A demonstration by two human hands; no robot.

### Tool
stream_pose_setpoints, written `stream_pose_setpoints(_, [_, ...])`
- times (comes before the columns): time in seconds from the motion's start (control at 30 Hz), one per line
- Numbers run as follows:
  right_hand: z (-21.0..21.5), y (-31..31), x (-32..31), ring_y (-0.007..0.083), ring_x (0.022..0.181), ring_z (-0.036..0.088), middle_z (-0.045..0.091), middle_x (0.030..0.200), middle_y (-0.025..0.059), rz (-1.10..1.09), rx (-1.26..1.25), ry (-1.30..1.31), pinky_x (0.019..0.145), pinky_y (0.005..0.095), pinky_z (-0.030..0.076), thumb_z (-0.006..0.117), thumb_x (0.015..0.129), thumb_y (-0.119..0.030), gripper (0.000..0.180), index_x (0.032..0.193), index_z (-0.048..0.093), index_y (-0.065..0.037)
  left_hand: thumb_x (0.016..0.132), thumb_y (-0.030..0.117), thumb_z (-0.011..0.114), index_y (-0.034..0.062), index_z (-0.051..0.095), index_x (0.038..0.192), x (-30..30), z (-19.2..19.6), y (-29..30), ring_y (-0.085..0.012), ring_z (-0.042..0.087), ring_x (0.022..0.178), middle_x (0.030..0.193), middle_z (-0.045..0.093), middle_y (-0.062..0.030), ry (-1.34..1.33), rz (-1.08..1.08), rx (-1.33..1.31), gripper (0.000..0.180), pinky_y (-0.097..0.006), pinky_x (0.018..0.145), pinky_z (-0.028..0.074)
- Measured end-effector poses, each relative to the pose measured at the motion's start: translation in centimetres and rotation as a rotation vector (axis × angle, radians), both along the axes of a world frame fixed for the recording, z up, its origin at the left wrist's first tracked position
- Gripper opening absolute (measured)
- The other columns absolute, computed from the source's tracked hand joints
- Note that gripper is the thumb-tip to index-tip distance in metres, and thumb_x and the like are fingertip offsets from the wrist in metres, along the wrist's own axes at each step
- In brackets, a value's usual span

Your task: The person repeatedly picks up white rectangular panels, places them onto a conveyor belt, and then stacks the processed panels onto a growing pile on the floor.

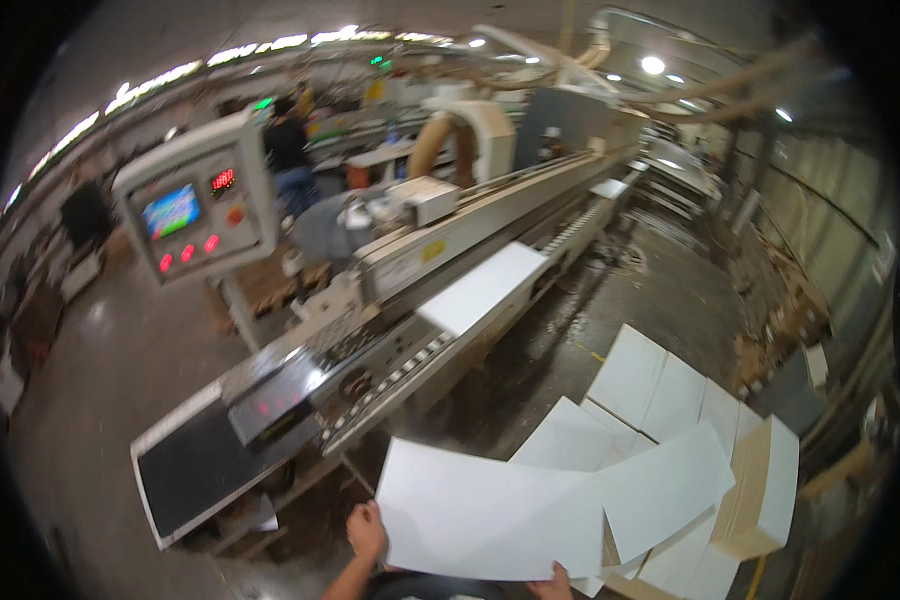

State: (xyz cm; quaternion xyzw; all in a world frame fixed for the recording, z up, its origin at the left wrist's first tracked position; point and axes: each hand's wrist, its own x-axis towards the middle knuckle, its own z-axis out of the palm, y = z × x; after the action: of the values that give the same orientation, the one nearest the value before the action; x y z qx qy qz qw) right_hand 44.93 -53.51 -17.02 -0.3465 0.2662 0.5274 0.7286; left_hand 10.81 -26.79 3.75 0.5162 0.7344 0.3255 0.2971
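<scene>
White panel [490,515] sits at six o'clock, left hand [366,532] and right hand [552,583] clamped on its near edge; it could snag the loose stack [670,400] at three o'clock and slip.

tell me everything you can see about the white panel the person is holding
The white panel is a flat, thin rectangular board with a smooth, matte face, held roughly level and slightly skewed. The left hand grips its near left edge; the right hand holds the near edge underneath. Its right end overlaps the stack of white panels beside the machine.
</scene>
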Motion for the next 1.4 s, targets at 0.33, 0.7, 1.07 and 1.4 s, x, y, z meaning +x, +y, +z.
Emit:
stream_pose_setpoints(0.33, [17.1,24.3,-18.0,0.0342,0.117,0.057,0.059,0.124,0.0146,0.821,-0.086,-0.294,0.101,0.0555,0.045,0.045,0.101,-0.027,0.037,0.131,0.048,-0.005,0.101,0.033,0.052,-0.0047,0.063,0.089,-26.6,-2.7,-1.1,-0.0191,0.057,0.069,0.077,0.067,-0.0116,-0.143,0.636,0.199,0.041,-0.036,0.066,0.046])
stream_pose_setpoints(0.7, [21.3,39.0,-34.3,0.0304,0.092,0.066,0.063,0.108,0.0148,1.052,-0.076,-0.562,0.080,0.0500,0.058,0.052,0.100,-0.019,0.030,0.122,0.051,0.000,0.101,0.035,0.055,-0.0003,0.060,0.082,-38.5,-3.8,-1.6,-0.0141,0.053,0.067,0.074,0.060,-0.0047,-0.446,0.966,0.231,0.040,-0.032,0.064,0.044])
stream_pose_setpoints(1.07, [21.8,46.2,-36.7,0.0297,0.086,0.069,0.062,0.111,0.0177,1.100,-0.136,-0.777,0.068,0.0429,0.063,0.053,0.101,-0.020,0.035,0.124,0.049,0.005,0.097,0.029,0.062,0.0001,0.051,0.104,-41.5,-4.4,4.8,-0.0185,0.052,0.097,0.106,0.057,-0.0113,-0.469,0.756,0.117,0.031,-0.033,0.089,0.043])
stream_pose_setpoints(1.4, [19.8,47.8,-36.5,0.0333,0.091,0.069,0.061,0.111,0.0223,1.143,-0.128,-0.751,0.068,0.0443,0.063,0.050,0.102,-0.017,0.034,0.121,0.046,0.011,0.097,0.029,0.062,-0.0019,0.051,0.110,-42.6,-3.9,7.2,-0.0205,0.052,0.100,0.109,0.058,-0.0137,-0.348,0.807,0.001,0.036,-0.035,0.091,0.043])
